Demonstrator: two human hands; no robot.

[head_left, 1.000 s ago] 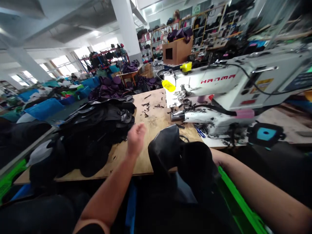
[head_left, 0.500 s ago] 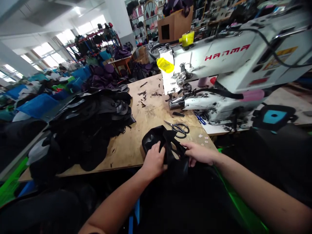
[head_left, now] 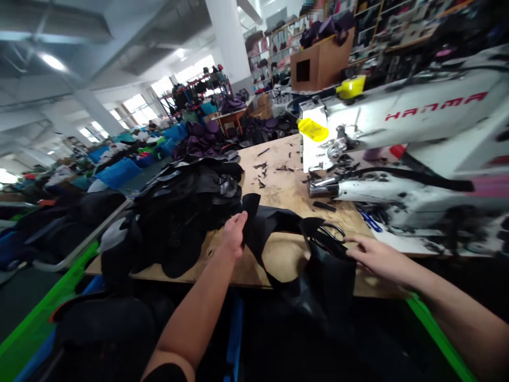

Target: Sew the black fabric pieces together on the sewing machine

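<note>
A black leather-like piece (head_left: 259,232) with a wide opening is stretched between my hands over the table's front edge. My left hand (head_left: 235,233) is closed, pinching its left end, which stands up beside the heap of black pieces. On the other side my right hand (head_left: 368,255) grips the folded right part of the piece at its upper edge, index finger extended. Behind that fold, scissors (head_left: 337,229) show only part of their black handles; the piece hides the rest. Bare wood of the table is visible through the opening.
A white sewing machine (head_left: 429,116) marked HANMA stands at right, its cylinder arm (head_left: 324,187) over the table (head_left: 274,193). Dark scraps (head_left: 261,172) lie near it. A heap of black pieces (head_left: 186,212) covers the left side. Green edges (head_left: 51,302) flank below.
My hands have moved apart, spreading the black piece and widening its opening. The fold now covers most of the scissors. The view has shifted, so the machine appears further right.
</note>
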